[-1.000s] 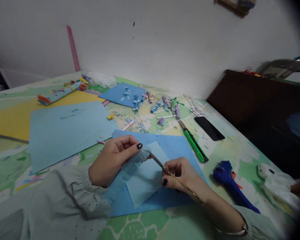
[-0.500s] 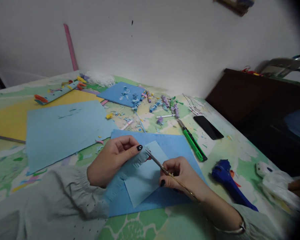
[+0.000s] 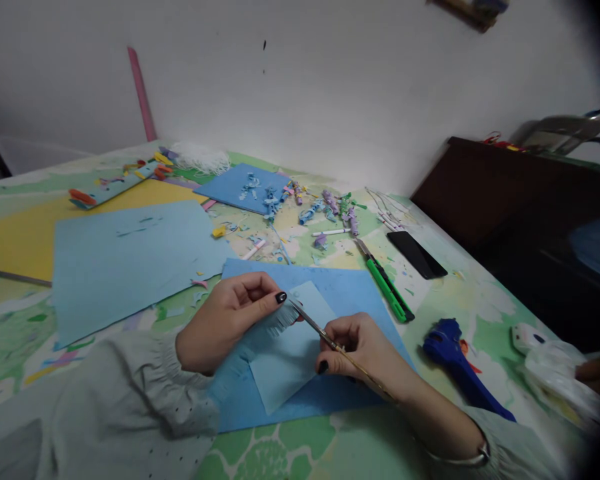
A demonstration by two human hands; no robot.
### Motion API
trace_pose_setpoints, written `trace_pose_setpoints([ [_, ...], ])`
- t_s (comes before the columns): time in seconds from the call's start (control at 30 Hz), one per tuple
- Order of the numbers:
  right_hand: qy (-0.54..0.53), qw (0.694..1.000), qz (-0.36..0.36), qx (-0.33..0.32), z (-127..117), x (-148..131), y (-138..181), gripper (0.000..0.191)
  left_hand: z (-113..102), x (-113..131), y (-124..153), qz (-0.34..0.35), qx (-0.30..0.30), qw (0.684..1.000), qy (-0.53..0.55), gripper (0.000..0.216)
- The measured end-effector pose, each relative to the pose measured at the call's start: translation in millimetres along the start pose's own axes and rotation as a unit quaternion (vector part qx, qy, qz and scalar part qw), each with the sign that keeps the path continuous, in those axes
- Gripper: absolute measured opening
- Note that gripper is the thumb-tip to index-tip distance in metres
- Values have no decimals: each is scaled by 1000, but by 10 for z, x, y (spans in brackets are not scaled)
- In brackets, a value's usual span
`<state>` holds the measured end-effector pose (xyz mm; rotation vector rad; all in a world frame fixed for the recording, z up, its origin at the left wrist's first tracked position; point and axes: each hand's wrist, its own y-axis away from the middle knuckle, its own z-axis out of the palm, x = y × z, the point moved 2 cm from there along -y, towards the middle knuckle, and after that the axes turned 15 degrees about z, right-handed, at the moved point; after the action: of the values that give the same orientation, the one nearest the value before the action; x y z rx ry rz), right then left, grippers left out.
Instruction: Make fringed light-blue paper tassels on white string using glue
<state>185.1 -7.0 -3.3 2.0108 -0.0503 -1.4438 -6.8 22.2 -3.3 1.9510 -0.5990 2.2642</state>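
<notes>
Pinching its upper end between thumb and fingers, the left grip (image 3: 225, 320) grasps a fringed pale-blue strip (image 3: 250, 350) slanting along the left edge of a darker blue sheet (image 3: 353, 293). The right grip (image 3: 360, 350) is closed around slim metal scissors (image 3: 313, 323), their tips at the fringe near that end. The strip looks thin: probably light, soft, bendy and easily torn between the fine cuts, so its uncut band seems the safest hold. A smooth pale rectangle (image 3: 290, 367) lies across the sheet's middle; a green plastic cutter (image 3: 390, 290) rests beside the sheet's far right corner.
</notes>
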Motion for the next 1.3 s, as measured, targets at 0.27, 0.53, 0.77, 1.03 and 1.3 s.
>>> trace_pose_setpoints([
  [0.27,0,1000,-5,4,-9,22,-18,43,-5,-13,-4,2,0,1000,9,18],
  [0.53,-7,1000,0,5,-8,27,-25,43,-16,-37,-1,15,-1,1000,16,17],
  [0.77,0,1000,7,15,-17,14,-34,44,-12,-30,-6,16,1,1000,13,17],
  [1.03,1,1000,14,19,-13,26,-43,44,-13,-25,-6,21,-2,1000,4,17],
  [1.3,17,1000,11,24,-18,28,-54,47,-21,-33,-6,24,-4,1000,1,16],
])
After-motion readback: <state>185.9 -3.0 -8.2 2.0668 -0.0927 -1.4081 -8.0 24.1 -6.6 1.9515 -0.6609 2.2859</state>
